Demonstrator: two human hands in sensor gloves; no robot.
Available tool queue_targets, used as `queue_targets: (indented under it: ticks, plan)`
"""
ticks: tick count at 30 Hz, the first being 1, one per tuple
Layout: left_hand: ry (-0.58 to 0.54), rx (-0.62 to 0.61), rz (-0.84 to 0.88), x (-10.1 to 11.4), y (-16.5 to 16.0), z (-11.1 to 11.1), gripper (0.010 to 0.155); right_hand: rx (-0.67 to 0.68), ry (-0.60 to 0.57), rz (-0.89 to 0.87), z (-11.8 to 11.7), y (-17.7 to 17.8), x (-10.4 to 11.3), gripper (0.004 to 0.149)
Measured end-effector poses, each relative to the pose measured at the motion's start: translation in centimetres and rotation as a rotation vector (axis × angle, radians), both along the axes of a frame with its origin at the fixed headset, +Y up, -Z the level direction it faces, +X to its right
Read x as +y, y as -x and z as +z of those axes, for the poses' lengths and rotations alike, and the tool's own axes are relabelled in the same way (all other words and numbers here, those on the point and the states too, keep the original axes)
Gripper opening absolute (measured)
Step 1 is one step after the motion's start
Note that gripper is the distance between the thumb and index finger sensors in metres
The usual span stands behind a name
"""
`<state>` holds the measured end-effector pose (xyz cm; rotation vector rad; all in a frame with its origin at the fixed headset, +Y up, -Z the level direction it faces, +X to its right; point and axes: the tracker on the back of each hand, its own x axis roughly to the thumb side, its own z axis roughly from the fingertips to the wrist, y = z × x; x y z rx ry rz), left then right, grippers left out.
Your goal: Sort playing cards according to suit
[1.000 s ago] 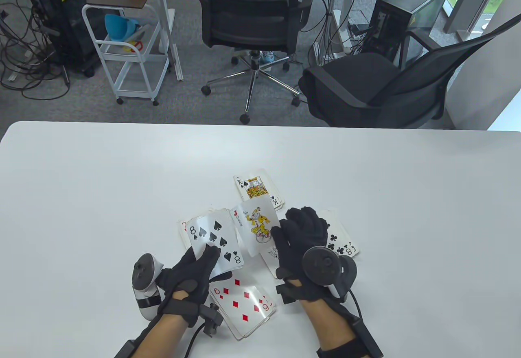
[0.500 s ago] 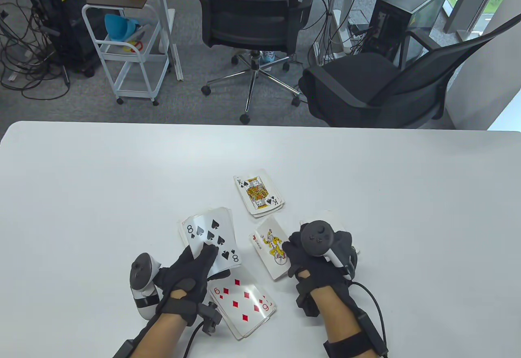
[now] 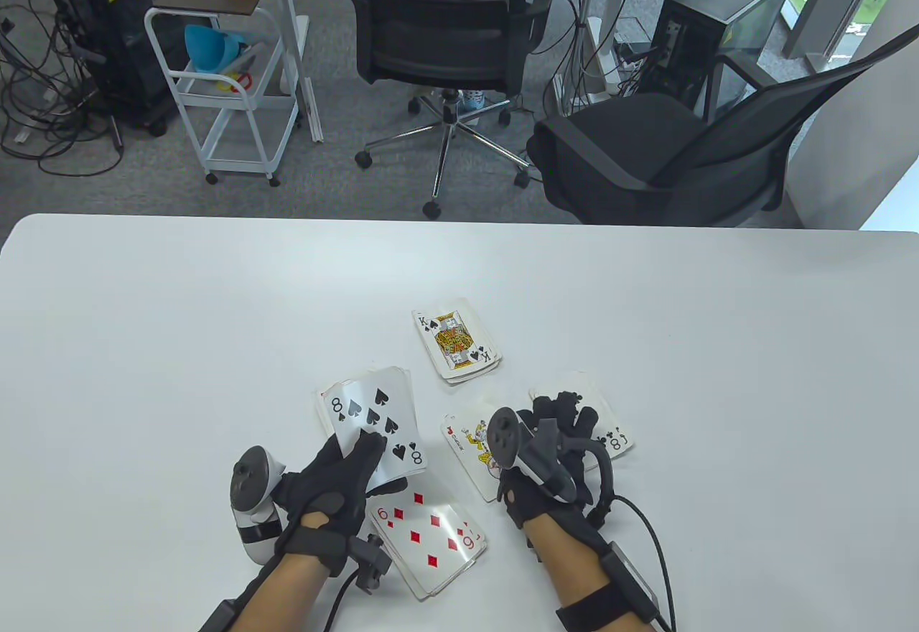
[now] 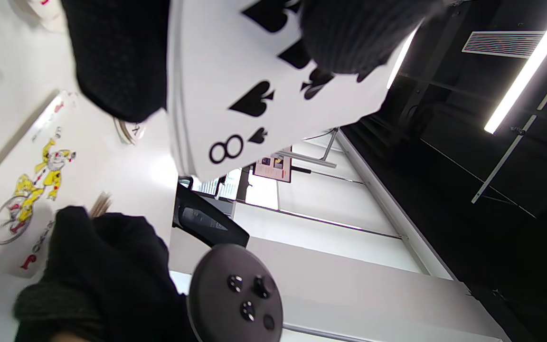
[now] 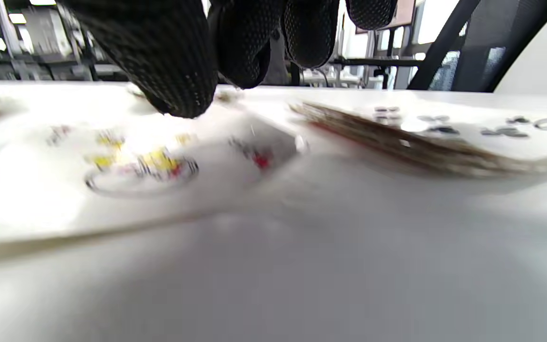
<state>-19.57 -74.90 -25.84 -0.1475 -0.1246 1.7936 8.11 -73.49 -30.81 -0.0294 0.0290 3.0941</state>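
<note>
My left hand [image 3: 343, 470] grips a face-up stack of cards with the eight of spades [image 3: 375, 418] on top; the left wrist view shows that card [image 4: 254, 99] between thumb and fingers [image 4: 117, 57]. A joker [image 3: 467, 445] lies flat on the table just left of my right hand [image 3: 561, 425]. That hand is turned on its side with loosely curled fingers [image 5: 169, 61] above the joker [image 5: 140, 166], holding nothing. Sorted piles lie around: king of spades [image 3: 456, 337], nine of diamonds [image 3: 429, 533], and clubs [image 3: 609, 422].
The white table [image 3: 143, 345] has bare surface to the left, right and far side of the cards. Two black office chairs [image 3: 445, 21] and a white cart [image 3: 230, 86] stand beyond the far edge. Glove cables trail near the front edge [image 3: 646, 531].
My right hand took the joker from above the held stack down to the table, let it go, then rolled onto its side. The left hand and its stack stayed put.
</note>
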Motion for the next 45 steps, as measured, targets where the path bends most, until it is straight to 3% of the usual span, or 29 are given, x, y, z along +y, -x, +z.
queue_targets:
  ticks: [9, 18, 26, 38, 45]
  plan:
    - [0.003, -0.004, -0.02, -0.1, -0.1, 0.0, 0.049, 0.183, -0.317, -0.422, 2.6, 0.4, 3.6, 0.047]
    - [0.004, -0.011, -0.062, -0.2, -0.3, 0.0, 0.049, 0.341, -0.355, -0.697, 4.6, 2.9, 3.9, 0.05]
    - [0.001, 0.0, -0.064, -0.2, -0.2, 0.0, 0.049, 0.394, -0.253, -0.609, 5.1, 4.9, 2.8, 0.062]
    - [0.018, -0.008, -0.032, -0.3, -0.3, 0.0, 0.05, 0.38, -0.34, -0.679, 5.3, 4.7, 3.0, 0.041]
    - [0.027, -0.032, 0.005, -0.4, -0.7, 0.0, 0.052, 0.353, -0.336, -0.67, 4.7, 3.9, 3.0, 0.038]
